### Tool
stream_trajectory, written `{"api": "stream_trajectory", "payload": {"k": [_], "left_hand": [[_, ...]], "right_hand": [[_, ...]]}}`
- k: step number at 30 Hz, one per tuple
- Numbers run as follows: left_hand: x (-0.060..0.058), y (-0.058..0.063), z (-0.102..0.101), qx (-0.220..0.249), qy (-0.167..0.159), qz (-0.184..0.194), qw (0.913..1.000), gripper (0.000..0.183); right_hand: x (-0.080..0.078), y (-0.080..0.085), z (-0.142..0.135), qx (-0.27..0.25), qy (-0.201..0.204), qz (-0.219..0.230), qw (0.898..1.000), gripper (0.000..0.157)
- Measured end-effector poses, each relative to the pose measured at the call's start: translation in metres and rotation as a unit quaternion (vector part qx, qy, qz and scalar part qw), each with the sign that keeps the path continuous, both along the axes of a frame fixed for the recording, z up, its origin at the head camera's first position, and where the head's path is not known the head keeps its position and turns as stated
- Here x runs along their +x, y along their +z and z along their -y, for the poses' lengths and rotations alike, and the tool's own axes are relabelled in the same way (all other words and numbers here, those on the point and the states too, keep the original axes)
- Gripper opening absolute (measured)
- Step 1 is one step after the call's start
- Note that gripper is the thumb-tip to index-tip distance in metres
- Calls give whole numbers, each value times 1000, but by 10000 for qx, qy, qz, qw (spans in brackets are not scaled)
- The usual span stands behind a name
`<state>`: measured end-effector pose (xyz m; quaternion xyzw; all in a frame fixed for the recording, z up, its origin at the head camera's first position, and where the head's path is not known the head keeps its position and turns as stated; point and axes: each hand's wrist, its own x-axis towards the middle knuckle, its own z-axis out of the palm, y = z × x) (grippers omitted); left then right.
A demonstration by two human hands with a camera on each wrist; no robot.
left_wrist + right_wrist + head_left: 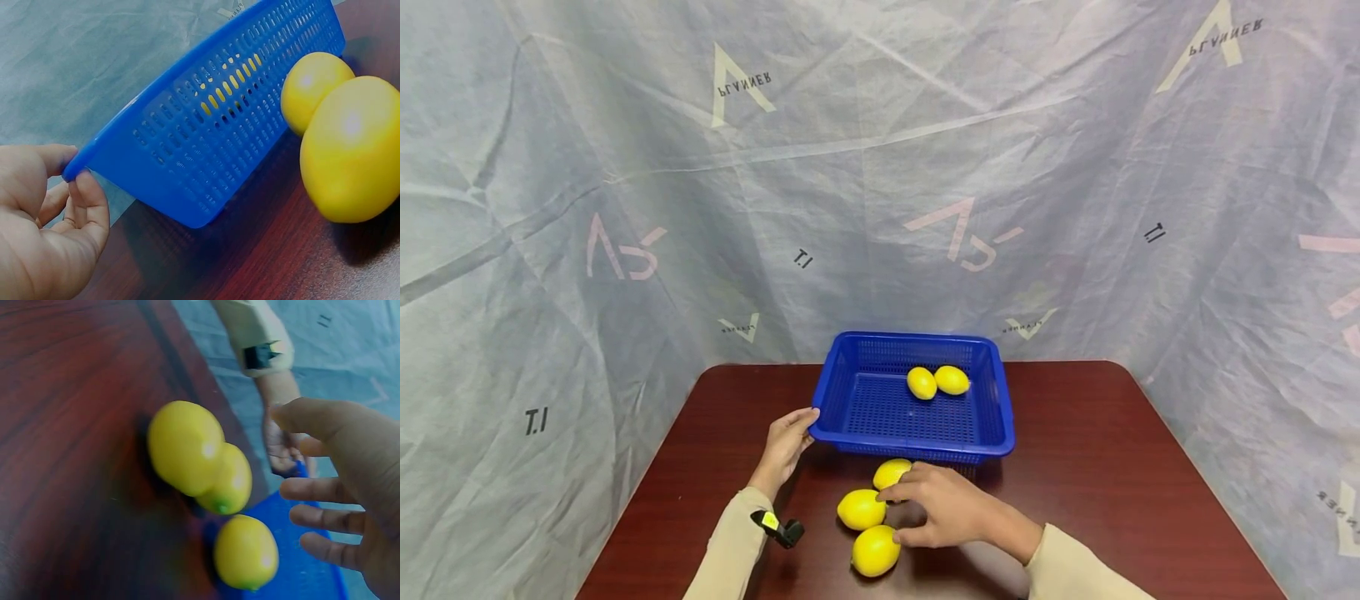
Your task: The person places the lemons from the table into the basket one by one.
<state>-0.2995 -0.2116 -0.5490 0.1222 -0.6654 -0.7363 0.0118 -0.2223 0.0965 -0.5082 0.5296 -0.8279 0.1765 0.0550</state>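
A blue plastic basket [917, 446] with slotted walls stands on the table, two lemons [952, 381] lying inside toward its back right. My left hand [786, 446] pinches the basket's front left corner; in the left wrist view thumb and fingers grip the blue rim [94, 147]. Three more lemons lie on the wood in front of the basket: one close to its wall [892, 473], a middle one [861, 510] and the nearest one [876, 551]. Over their right side hovers my right hand [951, 506], fingers spread and loosely bent, holding nothing in the right wrist view.
The dark red wooden table [1075, 467] has rounded far corners. Grey printed cloth [865, 183] hangs behind it and along both sides. A black device with a yellow mark [778, 527] is strapped at the left wrist.
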Motion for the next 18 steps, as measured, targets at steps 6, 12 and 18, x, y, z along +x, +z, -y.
{"api": "stream_trajectory", "payload": {"k": [6, 12, 18], "left_hand": [[0, 1, 0, -2, -28, -18, 10000, 46], [2, 1, -1, -80, -11, 2, 10000, 45], [2, 1, -1, 1, -5, -2, 10000, 44]], "right_hand": [[7, -19, 9, 513, 141, -187, 9984, 51], [12, -31, 16, 1020, -18, -203, 9946, 58], [14, -42, 23, 1192, -38, -213, 9926, 64]]}}
